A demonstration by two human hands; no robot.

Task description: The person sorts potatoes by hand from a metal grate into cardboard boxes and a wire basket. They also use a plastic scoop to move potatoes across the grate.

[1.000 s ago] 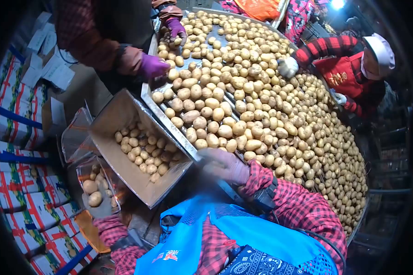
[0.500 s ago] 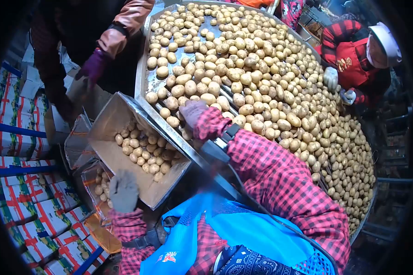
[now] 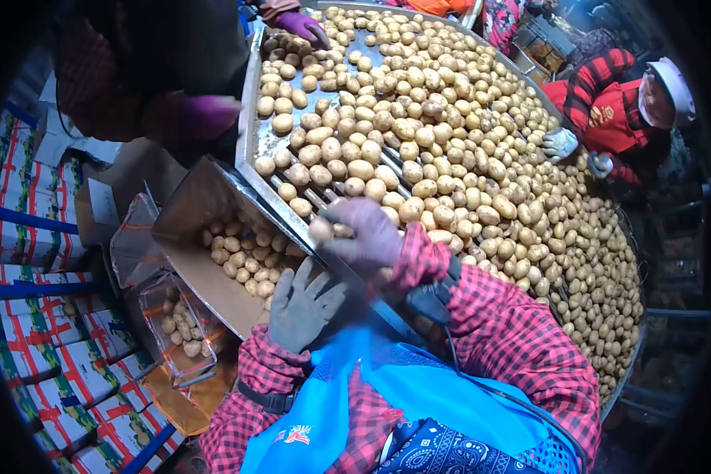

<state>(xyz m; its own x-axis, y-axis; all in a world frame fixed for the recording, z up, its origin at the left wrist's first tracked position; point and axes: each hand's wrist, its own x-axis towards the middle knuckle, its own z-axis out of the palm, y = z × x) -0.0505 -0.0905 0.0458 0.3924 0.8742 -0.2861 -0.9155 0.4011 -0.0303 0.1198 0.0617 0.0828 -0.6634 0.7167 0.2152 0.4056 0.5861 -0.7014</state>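
Note:
My right hand [image 3: 365,235], in a dusty purple glove, is at the near edge of a metal sorting table [image 3: 247,134]. A potato [image 3: 321,229] sits between its fingers and thumb. Many more potatoes [image 3: 450,142] cover the table around and beyond it. My left hand [image 3: 302,306], in a grey glove, has its fingers spread and holds nothing. It hovers by the near side of an open cardboard box [image 3: 205,288], whose bottom holds a heap of potatoes [image 3: 249,257]. The box stands tilted against the table's edge.
Across the table at right, a person [image 3: 620,110] in a white cap reaches to the potatoes. Another person's purple gloves [image 3: 302,28] show at the upper left. A wire-framed bin [image 3: 183,324] with potatoes stands lower left, beside stacked printed cartons [image 3: 51,347].
My left hand has moved right and up, fingers spreading, over the box's near corner. My right hand has drawn back toward the table edge with a potato. The neighbour's hand now reaches onto the table.

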